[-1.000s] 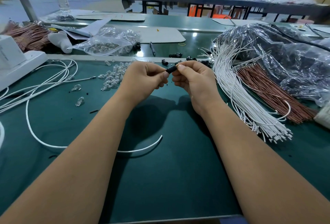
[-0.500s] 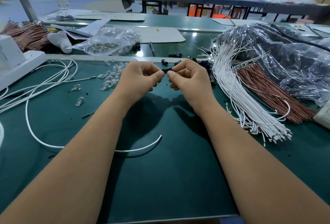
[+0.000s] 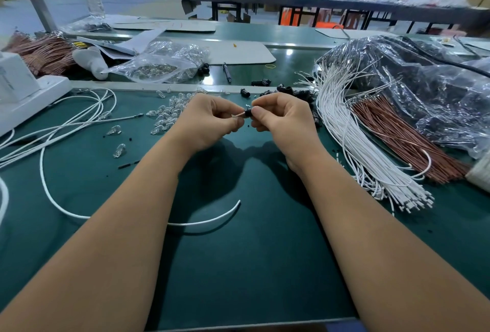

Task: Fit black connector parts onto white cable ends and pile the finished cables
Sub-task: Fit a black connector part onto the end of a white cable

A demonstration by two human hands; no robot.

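Observation:
My right hand (image 3: 281,117) pinches a small black connector part (image 3: 248,113) between thumb and fingertips. My left hand (image 3: 209,119) pinches the end of a white cable (image 3: 237,115) right against that part. The cable's loose loop (image 3: 63,207) curves over the green mat below my forearms. More black connector parts (image 3: 286,91) lie just behind my hands. A thick bundle of white cables (image 3: 352,146) fans out to the right. Several finished white cables (image 3: 79,122) lie at the left.
Clear plastic caps (image 3: 167,117) are scattered left of my hands, with a bag of them (image 3: 159,66) behind. Brown wires (image 3: 397,135) and a crumpled plastic bag (image 3: 424,88) fill the right. A white machine (image 3: 23,93) stands at the far left.
Both hands have stayed close together, shifting slightly away from me. The black part has turned from tilted to level between my fingertips, and the white cable end now shows beside it.

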